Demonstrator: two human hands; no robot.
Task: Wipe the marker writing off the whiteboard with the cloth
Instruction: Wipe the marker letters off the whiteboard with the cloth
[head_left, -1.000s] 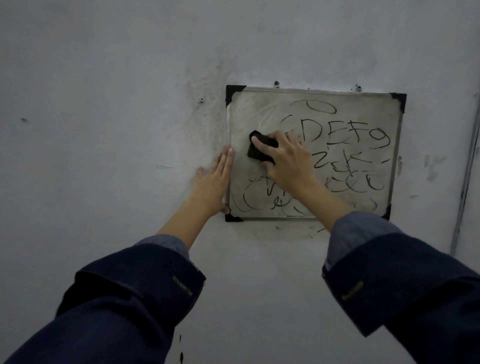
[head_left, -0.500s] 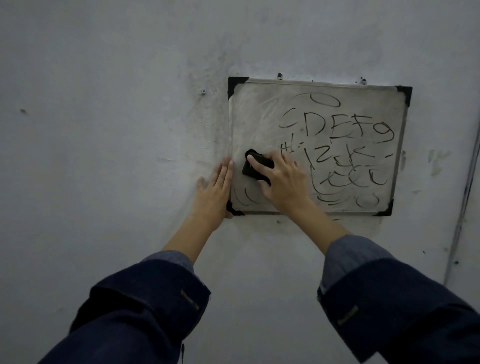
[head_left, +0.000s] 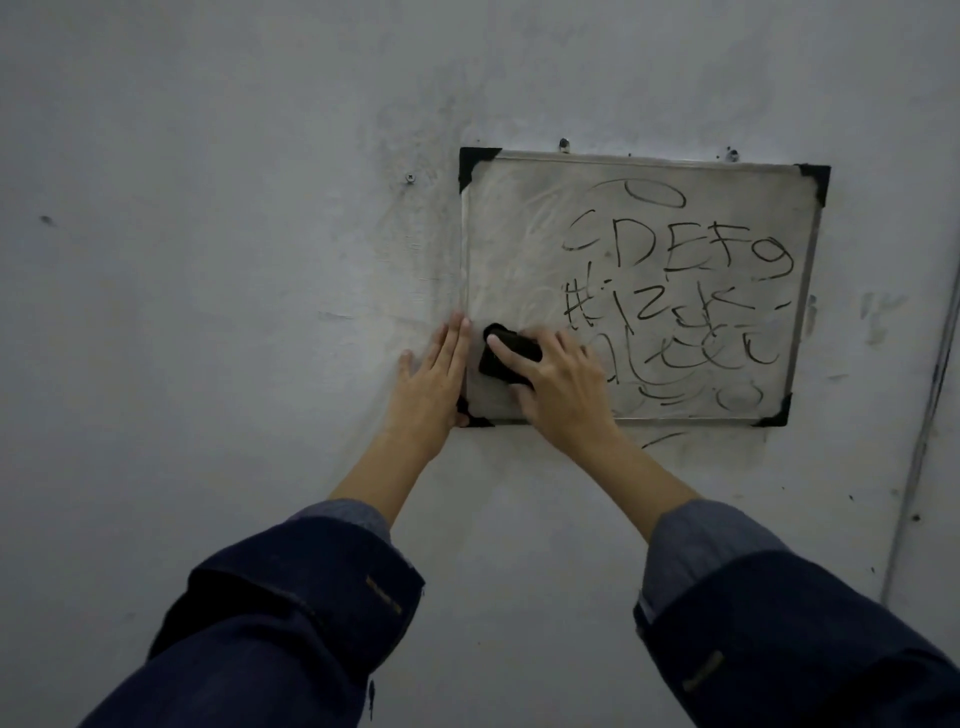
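Observation:
A small whiteboard (head_left: 519, 234) with black corner caps hangs on a grey wall. Black marker writing (head_left: 680, 291) covers its middle and right part; the left part is smeared and free of letters. My right hand (head_left: 561, 384) presses a black cloth (head_left: 498, 364) flat against the board's lower left area, fingers spread over it. My left hand (head_left: 431, 384) lies flat on the wall, fingers straight, touching the board's left edge near the bottom left corner.
The grey wall (head_left: 208, 260) is smudged around the board, with a screw (head_left: 410, 178) to the upper left. A thin cable (head_left: 930, 415) runs down the wall at the far right.
My right hand has slid the cloth downward and to the left across the board, from its middle left to its lower left. Curved marks at the lower left are gone. The left hand stayed put.

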